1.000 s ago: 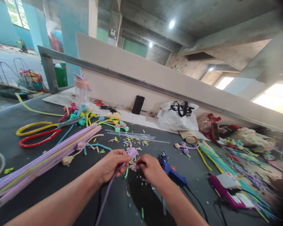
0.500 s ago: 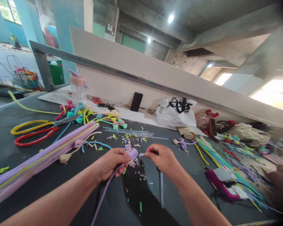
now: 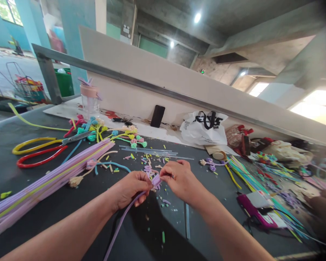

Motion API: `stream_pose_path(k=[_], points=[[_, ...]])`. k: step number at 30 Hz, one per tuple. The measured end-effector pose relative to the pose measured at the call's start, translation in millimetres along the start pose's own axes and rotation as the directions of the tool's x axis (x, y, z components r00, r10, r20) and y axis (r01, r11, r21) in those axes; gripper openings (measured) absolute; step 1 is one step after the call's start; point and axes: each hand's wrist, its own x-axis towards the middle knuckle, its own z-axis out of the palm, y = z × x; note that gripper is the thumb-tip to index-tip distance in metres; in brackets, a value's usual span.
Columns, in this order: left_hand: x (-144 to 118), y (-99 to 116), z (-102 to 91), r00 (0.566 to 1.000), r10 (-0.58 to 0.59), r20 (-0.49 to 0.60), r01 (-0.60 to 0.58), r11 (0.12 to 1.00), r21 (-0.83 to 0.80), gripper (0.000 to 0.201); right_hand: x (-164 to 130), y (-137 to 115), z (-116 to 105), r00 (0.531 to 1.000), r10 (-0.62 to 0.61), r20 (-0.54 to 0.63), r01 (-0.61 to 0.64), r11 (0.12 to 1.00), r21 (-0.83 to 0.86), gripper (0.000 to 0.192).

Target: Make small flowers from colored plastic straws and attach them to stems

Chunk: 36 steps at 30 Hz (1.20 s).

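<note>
Head view: the left hand (image 3: 130, 189) is clenched on a fuzzy lilac pipe cleaner (image 3: 119, 228) whose stem trails toward the near edge of the dark counter (image 3: 70, 203), while the right hand (image 3: 179, 178) pinches its curled tip (image 3: 155, 180) between both hands. Beyond lie scattered cut bits (image 3: 149, 159), a long lilac bundle (image 3: 49, 179), then red and yellow looped scissors (image 3: 40, 150) toward the far left corner.

On the table (image 3: 57, 214), the scissors (image 3: 40, 150) lie left of the hands (image 3: 154, 183), the plastic bag (image 3: 203, 128) behind them.
</note>
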Motion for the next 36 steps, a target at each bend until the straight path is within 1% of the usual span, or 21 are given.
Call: stream_pose_path(k=[7,16,28,36], points=[[-1.0,0.9,1.0,1.0,-0.001,0.006,0.001,1.0,0.006,0.019,-0.3,1.9,0.9,0.997,-0.071,-0.014,0.07,0.995,-0.071,0.021],[-1.1,-0.1,0.7,1.0,0.002,0.005,-0.002,1.0,0.008,0.018,0.3,1.4,2.9,0.993,-0.118,-0.011,0.116,0.985,-0.13,0.02],[-1.5,1.5,1.7,1.0,-0.009,-0.005,0.009,0.999,0.031,0.019,1.4,-2.4,1.2,0.994,-0.112,-0.007,0.11,0.982,-0.157,0.019],[-1.5,1.5,1.5,1.0,-0.024,-0.007,0.025,0.999,0.037,0.021,1.7,2.6,6.5,0.993,-0.118,-0.006,0.116,0.98,-0.163,0.019]])
